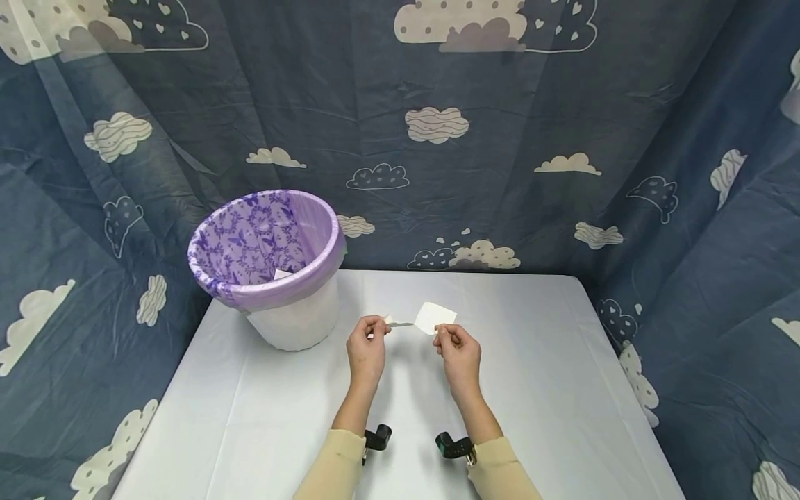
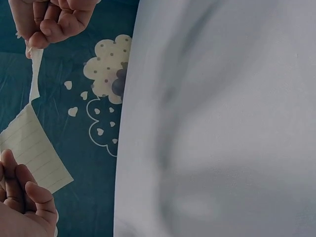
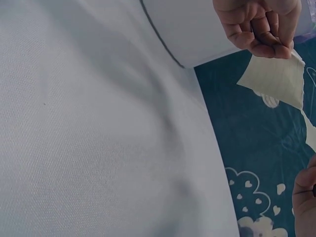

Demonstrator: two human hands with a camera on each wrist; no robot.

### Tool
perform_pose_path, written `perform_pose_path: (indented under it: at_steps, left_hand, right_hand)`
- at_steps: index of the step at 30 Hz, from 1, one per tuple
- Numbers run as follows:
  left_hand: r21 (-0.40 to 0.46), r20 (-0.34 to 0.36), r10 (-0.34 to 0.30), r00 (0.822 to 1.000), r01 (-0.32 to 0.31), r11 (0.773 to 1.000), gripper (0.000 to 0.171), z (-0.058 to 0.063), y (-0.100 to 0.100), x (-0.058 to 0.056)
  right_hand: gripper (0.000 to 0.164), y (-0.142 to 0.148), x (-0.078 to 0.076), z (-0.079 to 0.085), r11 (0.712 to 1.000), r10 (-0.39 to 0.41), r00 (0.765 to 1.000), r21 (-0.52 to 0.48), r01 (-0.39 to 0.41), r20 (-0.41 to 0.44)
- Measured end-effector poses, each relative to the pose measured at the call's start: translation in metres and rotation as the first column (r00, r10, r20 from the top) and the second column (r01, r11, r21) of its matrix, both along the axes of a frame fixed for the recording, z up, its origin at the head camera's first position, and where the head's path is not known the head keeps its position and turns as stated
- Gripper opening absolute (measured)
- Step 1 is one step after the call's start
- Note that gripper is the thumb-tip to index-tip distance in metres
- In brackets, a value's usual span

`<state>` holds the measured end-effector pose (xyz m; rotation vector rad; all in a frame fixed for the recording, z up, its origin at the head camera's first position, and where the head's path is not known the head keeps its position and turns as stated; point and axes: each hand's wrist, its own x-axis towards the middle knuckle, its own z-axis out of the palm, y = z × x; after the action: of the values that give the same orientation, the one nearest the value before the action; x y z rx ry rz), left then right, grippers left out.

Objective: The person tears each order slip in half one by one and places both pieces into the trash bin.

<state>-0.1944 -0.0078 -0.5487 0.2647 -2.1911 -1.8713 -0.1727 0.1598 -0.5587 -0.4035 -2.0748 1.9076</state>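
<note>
A small piece of lined cream paper (image 1: pixel 432 317) is stretched between both hands over the white table, with a ragged torn edge. My left hand (image 1: pixel 367 347) pinches a narrow paper strip (image 2: pixel 35 74) between thumb and fingers. My right hand (image 1: pixel 461 354) pinches the wider part, whose faint ruled lines show in the left wrist view. Strip and wider part meet at one thin point in both wrist views. Each hand's curled fingers partly cover the paper it holds.
Left of the hands stands a white bin (image 1: pixel 300 312) with a purple patterned liner (image 1: pixel 269 236) folded over its rim. A white scrap (image 1: pixel 281 274) shows inside it. The white-covered table (image 1: pixel 550 389) ends at a dark blue cloud-print curtain (image 1: pixel 500 173).
</note>
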Motion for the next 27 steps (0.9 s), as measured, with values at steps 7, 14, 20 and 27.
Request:
perform_pose_path:
  at_steps: [7,14,20,27]
  left_hand:
    - [0.031,0.007,-0.034,0.999,0.034,0.999,0.012,-0.002,-0.003,0.001]
    - [0.072,0.0,-0.029,1.0,0.029,0.997,0.013,-0.003,-0.01,0.0]
    - [0.099,0.002,-0.023,1.0,0.023,0.995,0.01,-0.002,-0.008,0.001]
    - [0.085,-0.008,-0.034,0.999,0.034,0.996,0.01,-0.002,-0.004,0.001]
  right_hand:
    - [0.015,0.002,0.003,0.0,1.0,0.0,1.0,-0.014,0.0,0.005]
    - [0.021,0.01,0.003,-0.003,0.998,-0.008,1.0,-0.065,0.007,-0.022]
    - [0.018,0.011,0.002,-0.004,0.996,-0.005,1.0,-0.086,0.003,-0.024]
    - [0.017,0.008,0.0,-0.002,0.996,-0.016,1.0,-0.089,0.015,-0.012]
